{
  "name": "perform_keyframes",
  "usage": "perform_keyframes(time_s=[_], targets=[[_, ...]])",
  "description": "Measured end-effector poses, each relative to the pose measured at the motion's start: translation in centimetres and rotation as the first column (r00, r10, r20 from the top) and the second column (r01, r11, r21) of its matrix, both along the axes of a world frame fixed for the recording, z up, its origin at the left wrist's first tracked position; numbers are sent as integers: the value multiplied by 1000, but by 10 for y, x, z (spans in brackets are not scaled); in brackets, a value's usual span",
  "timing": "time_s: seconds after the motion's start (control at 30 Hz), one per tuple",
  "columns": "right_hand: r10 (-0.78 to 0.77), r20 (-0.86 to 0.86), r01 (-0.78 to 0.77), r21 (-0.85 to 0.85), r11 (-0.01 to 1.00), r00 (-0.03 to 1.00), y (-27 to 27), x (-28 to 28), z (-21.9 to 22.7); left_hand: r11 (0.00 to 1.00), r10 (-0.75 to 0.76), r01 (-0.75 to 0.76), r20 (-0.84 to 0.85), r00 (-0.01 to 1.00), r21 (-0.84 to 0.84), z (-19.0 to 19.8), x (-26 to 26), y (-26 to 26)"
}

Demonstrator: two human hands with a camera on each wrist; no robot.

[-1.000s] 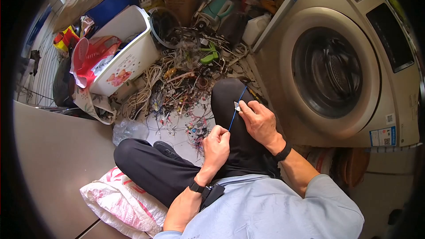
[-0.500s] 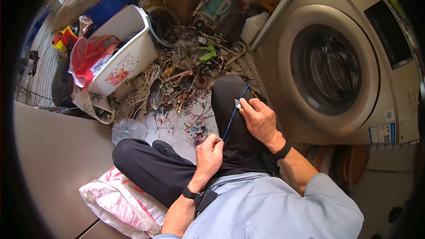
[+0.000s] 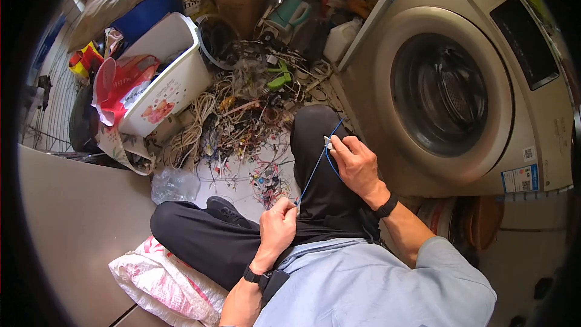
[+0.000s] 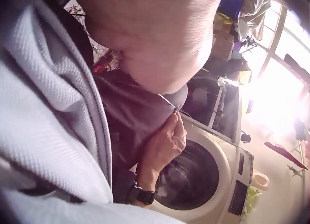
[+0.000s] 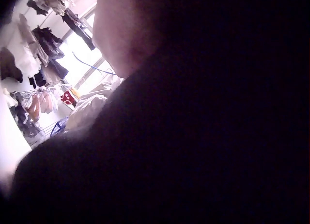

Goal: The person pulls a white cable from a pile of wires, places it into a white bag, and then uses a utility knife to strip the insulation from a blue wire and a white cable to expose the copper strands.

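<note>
A thin blue wire (image 3: 313, 172) runs taut in the head view across the right thigh between both hands. The left hand (image 3: 278, 227) pinches its lower end near the lap. Above the knee, the right hand (image 3: 356, 168) pinches a small pale blade-like piece (image 3: 328, 142) against the wire. A loop of blue wire hangs beside the right fingers, and a short end sticks out past them. In the left wrist view the right hand (image 4: 165, 142) shows at the wire, while the left fingers are hidden. The right wrist view is mostly dark, with blue wire (image 5: 92, 66) at its edge.
Beyond the knees lies a tangled heap of wires and scraps (image 3: 242, 115). A white bin (image 3: 163, 94) stands at the left, a washing machine (image 3: 387, 79) at the right. A clear plastic bag (image 3: 174, 185) and a white sack (image 3: 163, 278) lie by the left leg.
The left hand has moved down and left, toward the lap, drawing out a longer stretch of wire. The right hand has stayed nearly in place; a wire loop now shows beside it.
</note>
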State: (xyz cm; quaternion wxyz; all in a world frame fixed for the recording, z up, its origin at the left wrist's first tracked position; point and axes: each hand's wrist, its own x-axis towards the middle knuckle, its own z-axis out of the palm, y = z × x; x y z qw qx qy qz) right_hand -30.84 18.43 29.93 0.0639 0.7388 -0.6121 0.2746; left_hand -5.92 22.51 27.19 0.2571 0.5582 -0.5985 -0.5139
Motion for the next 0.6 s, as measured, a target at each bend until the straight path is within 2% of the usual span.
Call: perform_keyframes(time_s=[0.13, 0.2, 0.27, 0.33, 0.43, 0.6], targets=[[-39, -14, 39, -7, 999, 999, -1, -3, -2, 997, -60, 63, 74, 996, -40, 2, 8, 0], [-49, -17, 49, -8, 999, 999, 1, -4, -1, 986, -115, 134, 165, 980, -104, 1, 12, 3], [-57, 13, 57, 4, 998, 998, 3, -4, 1, 978, -168, 187, 194, 967, -87, 1, 18, 3], [-68, 9, 68, -4, 998, 998, 4, -7, -1, 941, -268, 325, 371, 889, -98, -3, 23, 2], [-83, 0, 83, -16, 996, 997, 5, -10, -2, 916, -327, 394, 433, 840, -71, -5, 31, 3], [-104, -2, 104, -21, 994, 995, 8, -17, -2, 905, -327, 415, 469, 821, -94, -11, 32, -2]])
